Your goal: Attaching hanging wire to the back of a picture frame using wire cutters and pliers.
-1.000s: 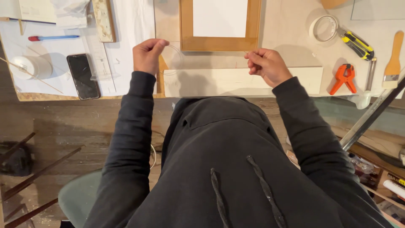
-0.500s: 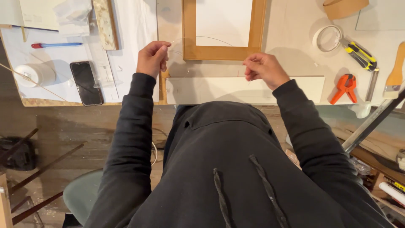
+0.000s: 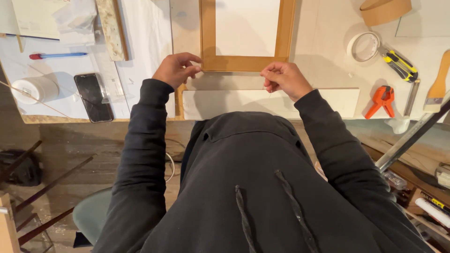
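The flat wooden picture frame with a white centre panel (image 3: 247,62) lies at twelve o'clock on the pale work table (image 3: 323,61), its near rail just beyond both of my hands. My left hand (image 3: 176,69) sits at the frame's near-left corner, fingers curled, fingertips touching the rail. My right hand (image 3: 284,78) rests at the near-right part of the rail, fingers pinched closed; a very fine wire or thread seems to drop from the pinch, but I cannot confirm what it grips.

Surface: a light board top, with white paper sheets (image 3: 145,42) spread over its ten o'clock portion. A long white rectangular board (image 3: 328,100) lies along the near edge, between the frame and my body, partly under my forearms. Below the table edge I see a worn wooden floor (image 3: 84,145) and a grey-green seat (image 3: 91,215) at seven o'clock.

Surroundings: at nine to ten o'clock, a black smartphone (image 3: 93,97), a white round cup (image 3: 33,89), a blue pen with a red cap (image 3: 58,55) and a rough strip of wood (image 3: 111,29). At two o'clock, a roll of white tape (image 3: 364,46), a yellow-and-black utility knife (image 3: 399,64), an orange spring clamp (image 3: 381,99) and a wooden-handled scraper (image 3: 438,84).

Nothing lies between my hands and the frame.
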